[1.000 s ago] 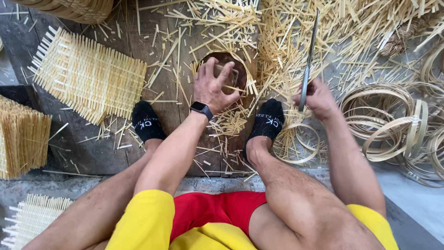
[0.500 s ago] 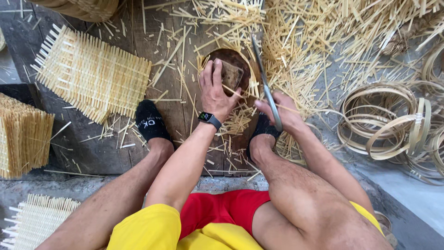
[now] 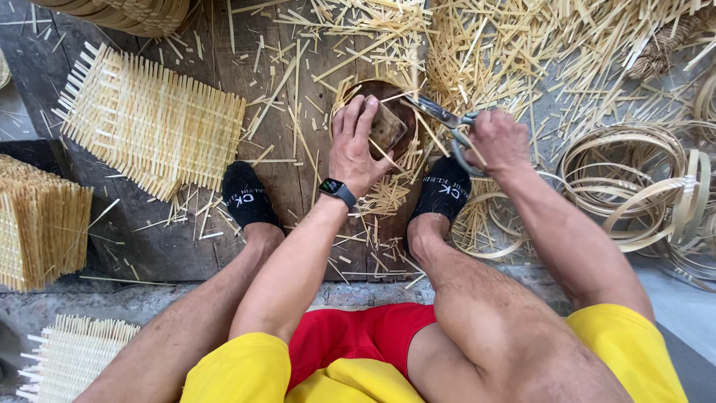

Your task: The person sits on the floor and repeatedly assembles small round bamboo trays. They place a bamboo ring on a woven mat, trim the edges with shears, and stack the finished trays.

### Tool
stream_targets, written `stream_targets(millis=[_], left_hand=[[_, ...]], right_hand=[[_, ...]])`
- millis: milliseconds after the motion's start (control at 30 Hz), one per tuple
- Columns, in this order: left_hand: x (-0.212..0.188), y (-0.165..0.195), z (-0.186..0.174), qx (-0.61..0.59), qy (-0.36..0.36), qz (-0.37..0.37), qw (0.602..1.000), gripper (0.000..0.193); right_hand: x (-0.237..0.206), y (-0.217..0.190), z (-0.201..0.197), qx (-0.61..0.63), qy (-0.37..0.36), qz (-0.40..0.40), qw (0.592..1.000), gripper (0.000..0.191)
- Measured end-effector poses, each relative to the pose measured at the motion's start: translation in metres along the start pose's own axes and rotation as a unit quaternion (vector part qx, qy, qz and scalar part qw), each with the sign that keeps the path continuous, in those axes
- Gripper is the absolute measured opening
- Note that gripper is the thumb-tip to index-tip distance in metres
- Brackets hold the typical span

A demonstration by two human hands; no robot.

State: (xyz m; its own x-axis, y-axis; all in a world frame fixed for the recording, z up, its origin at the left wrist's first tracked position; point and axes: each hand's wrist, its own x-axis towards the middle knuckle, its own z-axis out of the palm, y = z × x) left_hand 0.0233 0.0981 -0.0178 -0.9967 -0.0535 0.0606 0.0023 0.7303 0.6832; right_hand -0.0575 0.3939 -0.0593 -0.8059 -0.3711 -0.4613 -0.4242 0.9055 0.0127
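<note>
The left hand (image 3: 358,145) lies flat on a small brown block (image 3: 388,127) inside a round woven frame (image 3: 373,91) at about 12 o'clock from the person's feet, fingers (image 3: 350,119) spread and pressing down rather than closed around it. The right hand (image 3: 498,140) grips the handles of a pair of scissors (image 3: 446,119), fingers curled tight through and around them. A second ago the blades stood upright, well off at 2 o'clock from the frame; now they lie low and point toward 10 o'clock, with the tips at the frame's rim just beside the left fingertips. I judge that the trimming of the protruding strips on that rim is under way, the left hand steadying the piece.

Both socked feet (image 3: 246,198) rest on the wooden floor (image 3: 298,194), bracketing the work. A woven mat (image 3: 153,123) lies at 10 o'clock, loose straw offcuts (image 3: 522,45) at 1 o'clock, and coiled bamboo hoops (image 3: 634,183) at 3 o'clock.
</note>
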Motion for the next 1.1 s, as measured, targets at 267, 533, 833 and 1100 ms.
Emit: stream_targets(millis=[267,533,833,1100], left_hand=[[0.016,-0.01,-0.013,0.0,-0.125,0.027,0.992,0.105],[0.01,0.006,-0.005,0.006,-0.062,-0.058,0.996,0.098],[0.005,0.004,0.006,-0.065,0.023,-0.103,0.992,0.105],[0.007,0.0,0.006,-0.032,-0.048,-0.104,0.993,0.095]], right_hand=[[0.02,-0.01,0.009,-0.024,0.239,-0.079,0.968,0.04],[0.018,0.008,-0.004,-0.025,0.161,-0.081,0.983,0.059],[0.03,0.007,-0.003,-0.045,0.073,-0.056,0.995,0.024],[0.03,-0.009,-0.005,-0.039,0.145,-0.06,0.987,0.029]])
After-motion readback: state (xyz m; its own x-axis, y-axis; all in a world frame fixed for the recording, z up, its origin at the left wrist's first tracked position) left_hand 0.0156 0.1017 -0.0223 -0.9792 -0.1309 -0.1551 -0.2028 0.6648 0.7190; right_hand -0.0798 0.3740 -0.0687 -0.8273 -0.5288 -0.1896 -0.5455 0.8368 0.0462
